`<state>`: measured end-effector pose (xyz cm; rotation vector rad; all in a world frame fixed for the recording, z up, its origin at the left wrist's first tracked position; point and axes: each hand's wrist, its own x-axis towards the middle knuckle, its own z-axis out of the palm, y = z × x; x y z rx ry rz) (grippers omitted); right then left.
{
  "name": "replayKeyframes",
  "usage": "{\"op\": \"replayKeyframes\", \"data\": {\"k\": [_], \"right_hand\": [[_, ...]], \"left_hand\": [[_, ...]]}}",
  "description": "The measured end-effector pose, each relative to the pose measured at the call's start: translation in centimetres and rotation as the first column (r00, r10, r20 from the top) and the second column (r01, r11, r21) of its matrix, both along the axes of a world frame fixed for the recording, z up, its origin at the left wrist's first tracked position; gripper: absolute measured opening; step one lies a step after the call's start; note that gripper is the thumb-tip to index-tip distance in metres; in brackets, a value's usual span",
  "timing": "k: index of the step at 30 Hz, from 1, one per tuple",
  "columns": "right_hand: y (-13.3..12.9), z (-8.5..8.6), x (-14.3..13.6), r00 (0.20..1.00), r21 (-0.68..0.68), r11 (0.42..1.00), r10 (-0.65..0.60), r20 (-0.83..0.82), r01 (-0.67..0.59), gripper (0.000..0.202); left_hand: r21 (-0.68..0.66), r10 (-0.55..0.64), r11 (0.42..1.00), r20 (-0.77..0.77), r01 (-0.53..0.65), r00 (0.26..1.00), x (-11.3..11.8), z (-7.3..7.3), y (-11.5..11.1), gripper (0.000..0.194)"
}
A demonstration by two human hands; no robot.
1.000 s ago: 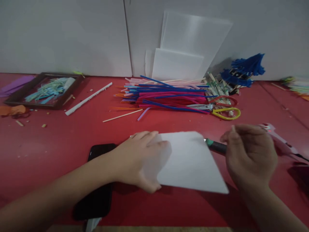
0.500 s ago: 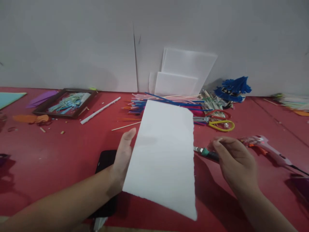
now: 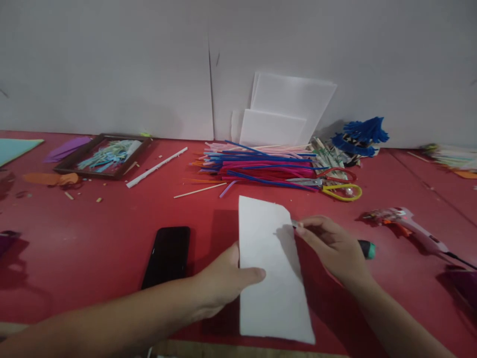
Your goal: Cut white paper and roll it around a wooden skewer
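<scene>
A white board (image 3: 270, 278) with ragged edges, like foam board, is tilted above the table. My left hand (image 3: 227, 278) grips its left edge, the thumb lying across the front face. At the board's upper right edge is my right hand (image 3: 331, 243), closed around a utility knife. The knife's blade tip (image 3: 294, 223) shows at the fingertips by that edge, and its black and green handle end (image 3: 367, 249) sticks out behind the hand. The rest of the knife is hidden by my fingers.
A black phone (image 3: 167, 256) lies left of the board. Behind are pipe cleaners (image 3: 261, 166), scissors (image 3: 341, 191) and leaning white sheets (image 3: 274, 129). A glue gun (image 3: 421, 231) rests at right, a brown frame (image 3: 100, 174) with paper scraps at left.
The board has come lower and turned, uncovering the pipe cleaners and phone. My left thumb now lies over its face. My right hand has moved left with the knife to the board's edge.
</scene>
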<state>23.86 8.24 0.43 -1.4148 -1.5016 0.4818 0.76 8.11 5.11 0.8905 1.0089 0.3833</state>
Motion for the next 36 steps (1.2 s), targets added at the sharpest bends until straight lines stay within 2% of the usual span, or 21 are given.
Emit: {"op": "replayKeyframes", "data": {"k": [3,5,6,7,9,11,13,14,15,17,19,20,23,28,32,34,36], "right_hand": [[0.0,-0.4,-0.6,0.988,0.047,0.995,0.086,0.130,-0.092,0.018],[-0.1,-0.6,-0.9,0.970,0.074,0.985,0.136,0.203,-0.154,0.011],[-0.1,-0.6,-1.0,0.959,0.083,0.980,0.158,0.234,-0.182,0.010],[-0.1,-0.6,-1.0,0.948,0.088,0.974,0.179,0.262,-0.208,0.009],[-0.2,-0.7,-1.0,0.926,0.088,0.963,0.218,0.309,-0.256,0.009],[-0.2,-0.7,-1.0,0.899,0.082,0.945,0.271,0.345,-0.316,0.010],[-0.1,-0.7,-1.0,0.867,0.076,0.919,0.334,0.369,-0.386,0.011],[-0.1,-0.7,-1.0,0.852,0.077,0.905,0.363,0.376,-0.419,0.012],[-0.1,-0.7,-1.1,0.839,0.079,0.890,0.389,0.381,-0.449,0.013],[-0.1,-0.8,-1.1,0.816,0.083,0.864,0.432,0.384,-0.496,0.014],[-0.1,-0.9,-1.0,0.795,0.081,0.842,0.467,0.387,-0.534,0.014],[0.0,-0.8,-1.0,0.784,0.077,0.831,0.483,0.391,-0.550,0.013],[-0.1,-0.6,-0.7,0.755,0.060,0.809,0.516,0.405,-0.585,0.013],[-0.2,0.3,-0.6,0.741,0.033,0.817,0.505,0.442,-0.576,0.015],[-0.1,0.5,-1.3,0.742,0.011,0.836,0.482,0.466,-0.549,0.017],[0.0,0.5,-1.8,0.710,-0.035,0.821,0.513,0.482,-0.569,0.023],[0.3,0.5,-2.4,0.667,-0.082,0.797,0.552,0.500,-0.598,0.029]], "left_hand": [[0.028,-0.073,0.997,-0.061,0.075,0.995,-0.5,-0.1,-0.4,0.089],[0.126,-0.150,0.978,-0.134,0.167,0.980,-1.2,0.4,-0.4,0.096],[0.210,-0.203,0.946,-0.211,0.247,0.956,-1.5,0.8,-0.4,0.095],[0.297,-0.255,0.886,-0.327,0.355,0.910,-1.9,1.2,-0.5,0.094],[0.391,-0.266,0.725,-0.601,0.567,0.754,-2.3,2.0,-0.7,0.093],[0.339,-0.197,0.581,-0.824,0.740,0.532,-2.3,2.6,-1.0,0.091],[0.229,-0.112,0.469,-0.943,0.853,0.314,-2.0,3.1,-1.1,0.085],[0.193,-0.066,0.422,-0.968,0.886,0.242,-1.7,3.2,-0.9,0.084],[0.184,-0.026,0.375,-0.978,0.909,0.208,-1.5,3.2,-0.7,0.084],[0.216,0.019,0.275,-0.975,0.937,0.220,-1.1,3.0,0.3,0.094],[0.228,-0.026,0.191,-0.971,0.955,0.237,-0.9,2.6,1.5,0.109],[0.218,-0.066,0.170,-0.971,0.961,0.231,-0.9,2.3,2.0,0.112],[0.183,-0.134,0.157,-0.970,0.971,0.204,-0.9,1.2,3.0,0.115],[0.210,-0.118,0.097,-0.968,0.973,0.221,-0.8,-0.2,1.9,0.115],[0.141,-0.123,0.130,-0.980,0.981,0.157,-0.3,-0.1,0.6,0.110],[0.101,-0.142,0.141,-0.982,0.985,0.121,-0.2,0.0,0.2,0.101],[0.144,-0.102,0.118,-0.982,0.983,0.156,-0.6,-0.2,-0.2,0.093]]}}
